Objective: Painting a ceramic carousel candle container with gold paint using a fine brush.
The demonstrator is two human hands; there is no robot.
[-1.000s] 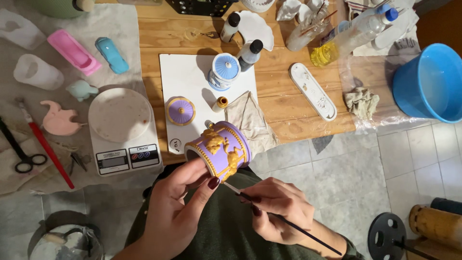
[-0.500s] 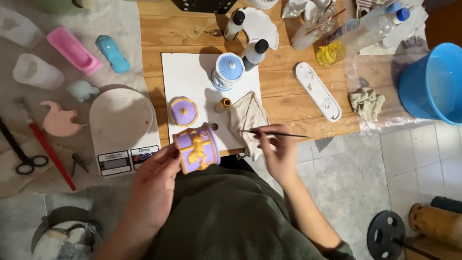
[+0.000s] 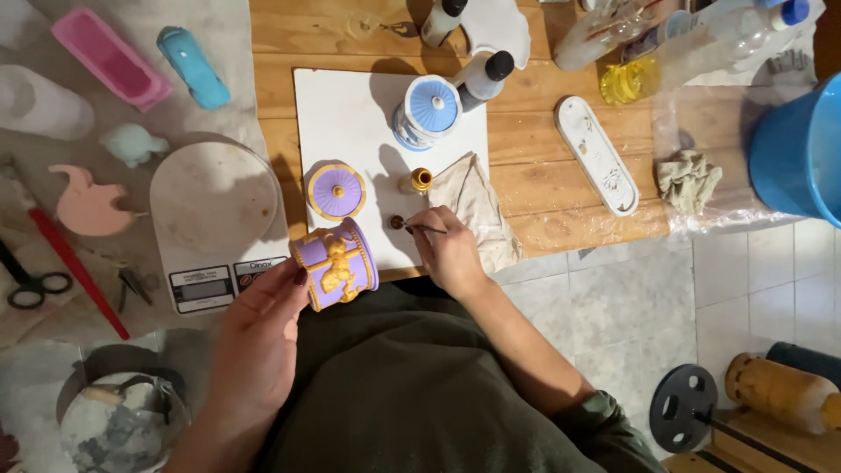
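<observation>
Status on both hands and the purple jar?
Left hand grips purple jar. Right hand holds brush, tip at small cap. Nothing between.

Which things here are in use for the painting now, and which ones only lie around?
In use:
left hand holding the purple box
right hand with a thin brush at the small paint cap
gold bottle
purple lid
rag

Lying about:
scale
scissors
pink mould
blue bucket
white tray
</observation>
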